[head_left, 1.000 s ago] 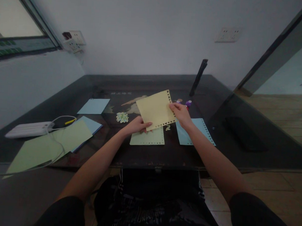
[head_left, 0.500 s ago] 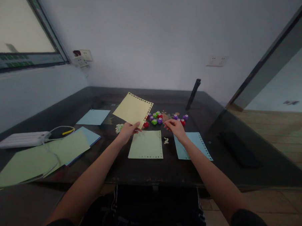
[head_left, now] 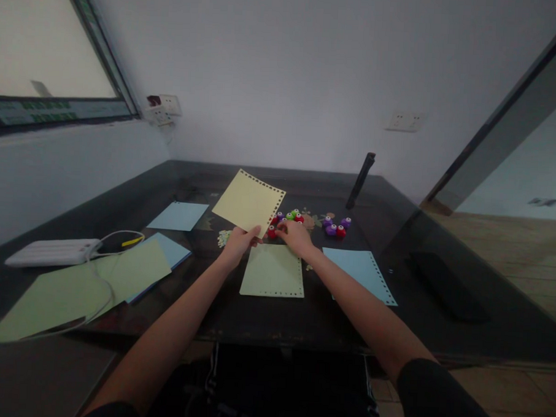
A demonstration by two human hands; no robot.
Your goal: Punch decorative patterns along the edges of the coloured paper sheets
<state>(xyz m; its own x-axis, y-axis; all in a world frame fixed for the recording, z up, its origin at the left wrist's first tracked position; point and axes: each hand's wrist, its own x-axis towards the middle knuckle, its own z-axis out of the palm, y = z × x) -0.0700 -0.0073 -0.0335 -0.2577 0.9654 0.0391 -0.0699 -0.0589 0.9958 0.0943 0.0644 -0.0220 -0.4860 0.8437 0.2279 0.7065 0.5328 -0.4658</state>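
Note:
My left hand (head_left: pixel 238 240) pinches the near corner of a pale yellow sheet (head_left: pixel 248 201) with punched holes along two edges and holds it tilted above the dark table (head_left: pixel 255 318). My right hand (head_left: pixel 295 236) rests over a cluster of small red, green and purple punches (head_left: pixel 287 219), its fingers touching the nearest ones; whether it grips one is hidden. A green sheet with punched edges (head_left: pixel 272 271) lies flat just below both hands. A blue punched sheet (head_left: pixel 360 272) lies to the right of my right forearm.
More punches (head_left: pixel 336 227) sit further right. A black stick-like object (head_left: pixel 360 173) leans at the back. Left side holds a blue sheet (head_left: pixel 178 216), stacked green and blue sheets (head_left: pixel 118 272), a white power strip (head_left: pixel 50 251) with cable, and paper scraps (head_left: pixel 223 236).
My right hand let go of the yellow sheet and moved left onto the punch cluster. My left hand swung the sheet up and to the left. The camera tilted upward.

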